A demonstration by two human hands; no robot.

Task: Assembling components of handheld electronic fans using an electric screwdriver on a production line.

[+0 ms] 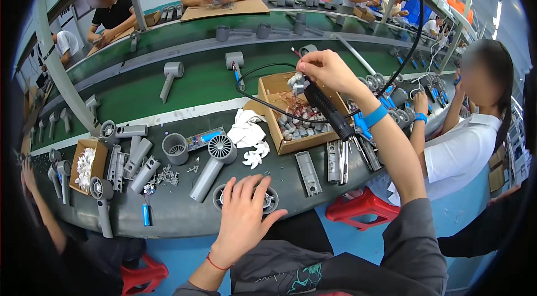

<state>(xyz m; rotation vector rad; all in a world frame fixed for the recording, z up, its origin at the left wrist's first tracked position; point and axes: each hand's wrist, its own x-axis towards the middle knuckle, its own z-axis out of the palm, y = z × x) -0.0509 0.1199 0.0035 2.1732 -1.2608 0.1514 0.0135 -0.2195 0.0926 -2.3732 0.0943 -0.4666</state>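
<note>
My left hand [243, 215] lies with fingers stretched over a grey round fan housing [272, 200] at the table's near edge, covering most of it. My right hand [330, 71] is raised over a cardboard box [302, 144] of small motors with thin wires [296, 117]. Its thumb and fingers pinch a small motor [298, 83], whose dark red wire [295, 51] sticks up past the fingertips. Just under that hand a black electric screwdriver [326, 109] hangs on its cable. Left of the box are a grey handheld fan [215, 164] and white fan blades [256, 154].
A green conveyor belt [201, 86] with grey fan bodies runs behind the table. At the left stands a small box of white parts [103, 164], near grey shells and a blue battery [146, 215]. A co-worker [464, 145] sits at the right; a red stool [361, 209] stands below.
</note>
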